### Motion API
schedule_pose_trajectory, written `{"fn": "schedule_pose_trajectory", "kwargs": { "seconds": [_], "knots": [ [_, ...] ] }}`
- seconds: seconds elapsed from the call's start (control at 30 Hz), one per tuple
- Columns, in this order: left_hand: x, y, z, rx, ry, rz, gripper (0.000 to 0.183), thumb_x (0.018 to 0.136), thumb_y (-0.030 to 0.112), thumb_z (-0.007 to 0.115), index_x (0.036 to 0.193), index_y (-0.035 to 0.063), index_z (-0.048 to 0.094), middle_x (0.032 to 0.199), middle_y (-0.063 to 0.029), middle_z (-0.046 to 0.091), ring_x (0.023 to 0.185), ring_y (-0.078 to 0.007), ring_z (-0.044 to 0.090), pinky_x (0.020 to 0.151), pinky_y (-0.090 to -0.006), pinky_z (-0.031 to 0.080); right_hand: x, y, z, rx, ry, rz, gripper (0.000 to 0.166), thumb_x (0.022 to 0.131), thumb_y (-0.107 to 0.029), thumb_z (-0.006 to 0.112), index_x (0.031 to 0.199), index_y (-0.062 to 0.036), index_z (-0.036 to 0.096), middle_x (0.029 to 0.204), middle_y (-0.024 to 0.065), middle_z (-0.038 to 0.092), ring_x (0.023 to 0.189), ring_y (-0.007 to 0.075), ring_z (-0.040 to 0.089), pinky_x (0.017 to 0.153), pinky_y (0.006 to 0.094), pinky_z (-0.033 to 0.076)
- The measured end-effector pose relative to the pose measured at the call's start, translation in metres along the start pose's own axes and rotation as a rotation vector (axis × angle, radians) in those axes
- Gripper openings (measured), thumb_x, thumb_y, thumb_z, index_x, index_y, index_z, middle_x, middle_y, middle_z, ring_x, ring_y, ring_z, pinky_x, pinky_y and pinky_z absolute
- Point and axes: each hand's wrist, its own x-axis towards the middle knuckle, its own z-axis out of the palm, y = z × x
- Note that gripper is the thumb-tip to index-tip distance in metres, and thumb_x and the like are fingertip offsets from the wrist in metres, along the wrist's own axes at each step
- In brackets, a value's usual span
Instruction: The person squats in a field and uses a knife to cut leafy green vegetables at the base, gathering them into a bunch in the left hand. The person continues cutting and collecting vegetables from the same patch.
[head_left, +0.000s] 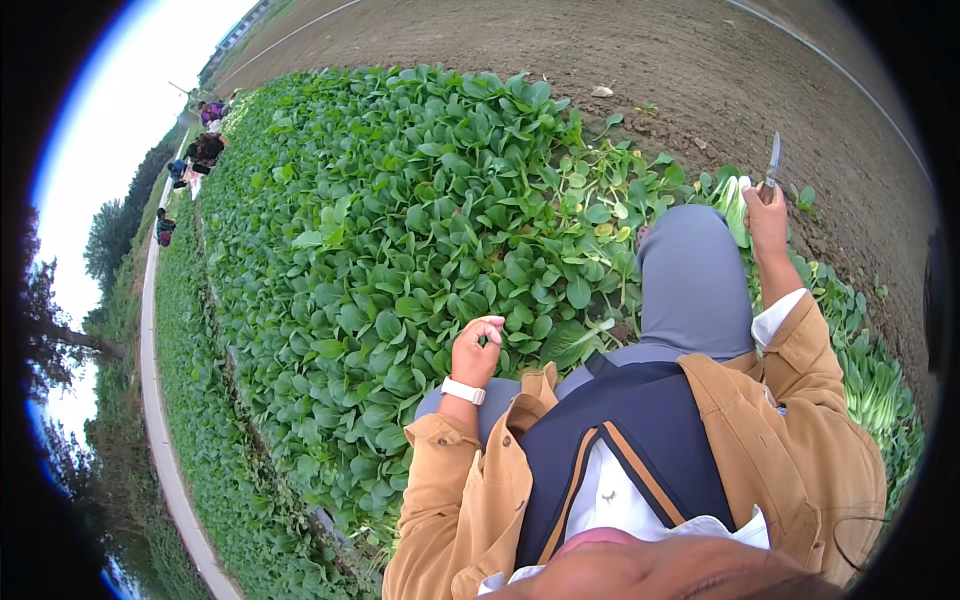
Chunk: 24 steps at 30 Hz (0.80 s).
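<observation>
In my right hand (766, 217) is a small knife (774, 161) with a brown handle, its blade pointing away from me. Just beside that hand lies a cut bunch of leafy greens (731, 199) with pale stalks, resembling bok choy. My left hand (477, 349), with a white band at the wrist, is over the dense bed of green leafy plants (390, 285). Its fingers are loosely curled, with a gap to the thumb and nothing visible between them. A loose leaf with a pale stem (576, 341) lies near my knee.
Bare soil (675, 52) borders the bed ahead and to the right. More cut greens (874, 394) lie in a row at my right. Yellowed leaves (604, 225) litter the ground by my raised knee (694, 277). Several people (202, 150) are far left, near a pale path (154, 360).
</observation>
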Motion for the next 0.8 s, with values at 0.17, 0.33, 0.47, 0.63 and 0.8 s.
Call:
{"fn": "schedule_pose_trajectory", "kwargs": {
  "seconds": [0.17, 0.33, 0.47, 0.63, 0.8],
  "knots": [
    [0.024, 0.053, 0.028, -0.161, 0.022, -0.211, 0.045, 0.075, -0.006, 0.051, 0.119, 0.0003, 0.053, 0.122, -0.0106, 0.058, 0.113, -0.0196, 0.057, 0.097, -0.0311, 0.044, -0.093, -0.101, 0.111, -0.198, -0.629, -0.276, 0.016, 0.087, -0.013, 0.065, 0.090, -0.0074, 0.051, 0.075, -0.0015, 0.049, 0.068, 0.0069, 0.047, 0.062, 0.0246, 0.039],
    [0.043, 0.082, 0.080, -0.928, -0.186, -0.241, 0.042, 0.081, -0.001, 0.057, 0.122, 0.0017, 0.051, 0.119, -0.0107, 0.057, 0.109, -0.0225, 0.056, 0.094, -0.0330, 0.045, -0.189, -0.091, 0.169, -0.221, -1.129, -0.897, 0.021, 0.079, -0.011, 0.066, 0.094, -0.0047, 0.053, 0.093, 0.0131, 0.059, 0.086, 0.0335, 0.059, 0.076, 0.0405, 0.048],
    [0.033, 0.077, 0.080, -1.107, -0.275, -0.235, 0.042, 0.082, -0.001, 0.058, 0.123, 0.0022, 0.050, 0.119, -0.0106, 0.057, 0.108, -0.0227, 0.056, 0.094, -0.0331, 0.045, -0.203, -0.084, 0.174, -0.242, -1.276, -1.042, 0.025, 0.075, -0.008, 0.066, 0.096, -0.0040, 0.054, 0.099, 0.0132, 0.061, 0.098, 0.0354, 0.058, 0.085, 0.0430, 0.047],
    [0.018, 0.063, 0.069, -1.118, -0.325, -0.189, 0.042, 0.083, 0.000, 0.058, 0.124, 0.0028, 0.049, 0.118, -0.0104, 0.057, 0.107, -0.0229, 0.056, 0.094, -0.0333, 0.045, -0.217, -0.096, 0.176, -0.333, -1.436, -0.905, 0.020, 0.075, -0.010, 0.068, 0.091, -0.0042, 0.056, 0.099, 0.0130, 0.062, 0.098, 0.0347, 0.059, 0.086, 0.0427, 0.046],
    [0.010, 0.038, 0.067, -1.011, -0.400, -0.100, 0.042, 0.083, 0.001, 0.059, 0.124, 0.0033, 0.049, 0.118, -0.0102, 0.057, 0.105, -0.0231, 0.056, 0.093, -0.0335, 0.045, -0.223, -0.093, 0.183, -0.484, -1.476, -0.867, 0.021, 0.077, -0.009, 0.067, 0.092, -0.0044, 0.053, 0.088, 0.0129, 0.057, 0.086, 0.0348, 0.057, 0.074, 0.0429, 0.046]
  ]
}}
